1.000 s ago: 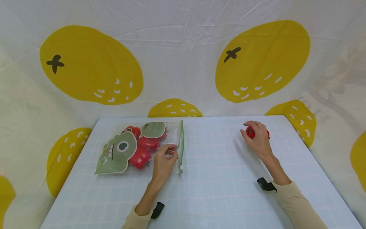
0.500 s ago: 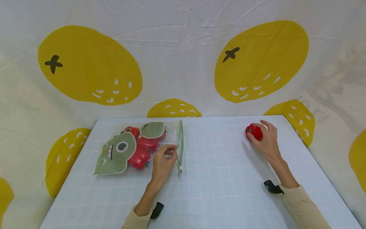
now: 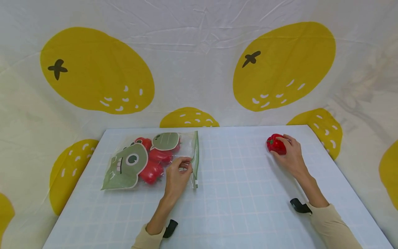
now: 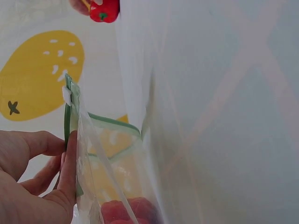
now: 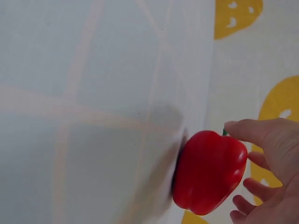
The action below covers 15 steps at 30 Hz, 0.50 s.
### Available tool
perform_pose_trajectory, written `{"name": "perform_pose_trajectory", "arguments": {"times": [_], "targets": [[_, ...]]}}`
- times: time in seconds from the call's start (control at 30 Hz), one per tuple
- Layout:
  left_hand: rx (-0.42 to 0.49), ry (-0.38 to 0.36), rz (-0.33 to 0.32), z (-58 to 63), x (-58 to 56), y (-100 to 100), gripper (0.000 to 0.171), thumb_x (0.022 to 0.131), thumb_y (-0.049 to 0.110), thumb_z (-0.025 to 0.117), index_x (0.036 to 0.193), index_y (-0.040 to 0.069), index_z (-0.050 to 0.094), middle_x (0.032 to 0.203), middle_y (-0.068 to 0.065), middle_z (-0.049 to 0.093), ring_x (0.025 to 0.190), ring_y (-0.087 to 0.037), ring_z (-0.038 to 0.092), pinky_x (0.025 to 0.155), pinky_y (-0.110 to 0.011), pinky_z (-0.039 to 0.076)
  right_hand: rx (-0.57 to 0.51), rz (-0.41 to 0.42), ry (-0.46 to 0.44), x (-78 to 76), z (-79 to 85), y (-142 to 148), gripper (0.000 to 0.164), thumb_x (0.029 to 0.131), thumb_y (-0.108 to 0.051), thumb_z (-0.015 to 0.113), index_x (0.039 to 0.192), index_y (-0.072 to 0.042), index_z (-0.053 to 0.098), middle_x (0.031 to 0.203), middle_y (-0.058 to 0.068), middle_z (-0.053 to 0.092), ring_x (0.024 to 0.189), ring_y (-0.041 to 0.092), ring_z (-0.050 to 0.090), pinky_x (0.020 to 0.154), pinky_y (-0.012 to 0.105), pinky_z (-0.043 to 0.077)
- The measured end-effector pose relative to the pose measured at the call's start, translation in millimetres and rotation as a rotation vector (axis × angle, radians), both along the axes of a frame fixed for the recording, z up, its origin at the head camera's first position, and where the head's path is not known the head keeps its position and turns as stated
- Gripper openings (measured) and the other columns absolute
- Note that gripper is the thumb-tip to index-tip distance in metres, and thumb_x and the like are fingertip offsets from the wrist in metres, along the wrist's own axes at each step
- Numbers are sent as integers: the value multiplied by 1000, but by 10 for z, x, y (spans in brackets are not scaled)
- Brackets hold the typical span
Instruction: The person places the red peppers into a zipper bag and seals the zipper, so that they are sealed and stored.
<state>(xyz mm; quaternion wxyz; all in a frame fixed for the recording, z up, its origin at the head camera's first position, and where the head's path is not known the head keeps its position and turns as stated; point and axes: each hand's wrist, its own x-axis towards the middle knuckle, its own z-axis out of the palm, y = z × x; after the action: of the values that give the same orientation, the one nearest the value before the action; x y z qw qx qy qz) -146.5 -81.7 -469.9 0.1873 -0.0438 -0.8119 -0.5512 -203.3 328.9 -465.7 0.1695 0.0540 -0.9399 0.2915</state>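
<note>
On the left of the table lies a clear, green-edged slider zip bag (image 3: 195, 148) with a cartoon print. Several red bell peppers (image 3: 151, 172) show through its plastic. My left hand (image 3: 178, 175) pinches one lip of the bag beside the zip; in the left wrist view the mouth gapes next to the fingers (image 4: 71, 163). Toward the back right, a single red bell pepper (image 3: 275, 144) with a green stem rests on the table. My right hand (image 3: 290, 155) has thumb and fingers about its right end. In the right wrist view, the thumb (image 5: 243, 128) is at the stem.
A pale blue checked cloth covers the table (image 3: 227, 200). Behind and beside it hangs a white curtain (image 3: 196, 76) printed with big yellow fruit. The zip's white slider (image 4: 67, 95) sits near one end of the bag's mouth.
My right hand has drawn back to the right, and the lone pepper has turned so its stem faces left. The fingers have come closer in on it. Left hand and bag stay put.
</note>
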Motion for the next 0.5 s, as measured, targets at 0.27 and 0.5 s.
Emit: {"name": "perform_pose_trajectory", "arguments": {"times": [0.27, 0.5], "targets": [[0, 0, -7, -3, -5, -6, 15, 89, -3, 71, 103, 1, 75, 95, -11, 73, 78, -22, 71, 70, -28, 62, 15, 35, -8, -11, -9, 31, 72, 78, 7, 82, 141, 6, 47, 145, 34, 38, 133, 54, 35, 91, 75, 47], [-5, -7, -7, -4, -2, -5, 15, 90, -3, 71, 103, 2, 75, 95, -10, 73, 78, -22, 71, 70, -28, 62, 34, 36, -30, -85, 4, 32, 78, 78, 8, 83, 145, 4, 44, 144, 34, 37, 133, 54, 34, 91, 75, 46]]}}
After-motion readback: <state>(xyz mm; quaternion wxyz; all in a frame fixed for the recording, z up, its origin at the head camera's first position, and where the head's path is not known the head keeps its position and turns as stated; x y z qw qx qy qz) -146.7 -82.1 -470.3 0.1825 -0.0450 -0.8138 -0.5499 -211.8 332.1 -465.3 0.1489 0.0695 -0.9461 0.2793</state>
